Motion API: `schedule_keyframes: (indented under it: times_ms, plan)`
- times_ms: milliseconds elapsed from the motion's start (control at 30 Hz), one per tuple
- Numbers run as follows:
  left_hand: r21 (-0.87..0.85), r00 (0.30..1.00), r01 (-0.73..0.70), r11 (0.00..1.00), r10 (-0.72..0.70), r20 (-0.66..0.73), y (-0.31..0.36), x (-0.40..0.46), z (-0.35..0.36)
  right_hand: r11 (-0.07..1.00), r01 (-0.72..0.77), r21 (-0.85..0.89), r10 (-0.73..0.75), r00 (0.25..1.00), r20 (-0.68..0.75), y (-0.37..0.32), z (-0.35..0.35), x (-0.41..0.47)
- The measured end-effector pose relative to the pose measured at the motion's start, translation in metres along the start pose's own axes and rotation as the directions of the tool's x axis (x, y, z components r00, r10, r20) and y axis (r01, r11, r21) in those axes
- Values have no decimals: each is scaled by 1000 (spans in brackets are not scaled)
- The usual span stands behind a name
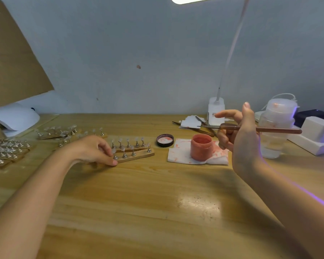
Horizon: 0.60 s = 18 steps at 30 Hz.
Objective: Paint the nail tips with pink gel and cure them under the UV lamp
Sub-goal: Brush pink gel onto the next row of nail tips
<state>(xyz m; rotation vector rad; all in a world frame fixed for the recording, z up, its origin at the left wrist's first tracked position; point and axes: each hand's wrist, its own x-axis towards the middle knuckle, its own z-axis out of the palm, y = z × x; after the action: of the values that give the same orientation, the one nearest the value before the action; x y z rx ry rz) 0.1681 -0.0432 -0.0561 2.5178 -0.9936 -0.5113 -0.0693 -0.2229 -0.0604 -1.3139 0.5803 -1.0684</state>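
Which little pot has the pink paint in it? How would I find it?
Look on the wooden table, in front of the right hand holding the brush. On a stained white tissue stands a small round pink jar. It is open and pink, unlike the flat dark lid beside it.

Left hand point(94, 150) is covering the near end of the wooden strip point(138, 156). Nail tips point(6, 150) at far left are blurring together, getting cut off by the frame edge. Label on the white bottle point(216, 111) is too tiny to read.
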Motion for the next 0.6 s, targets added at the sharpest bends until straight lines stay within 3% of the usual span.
schedule_keyframes:
  times_ms: [100,300,467,600]
  plan:
    - [-23,999,-34,999,35,37,1,0,2,1000,0,-5,0,999,-35,-1,-2,1]
    - [-4,992,-113,994,113,-60,-4,1,3,1000,1,0,0,998,-62,2,-7,5]
    - [-3,989,-145,989,145,-9,-6,0,3,1000,4,9,-3,996,-89,4,-8,8]
    - [-111,983,-176,978,180,27,-2,-6,-5,1000,17,14,-15,993,-120,4,-11,12]
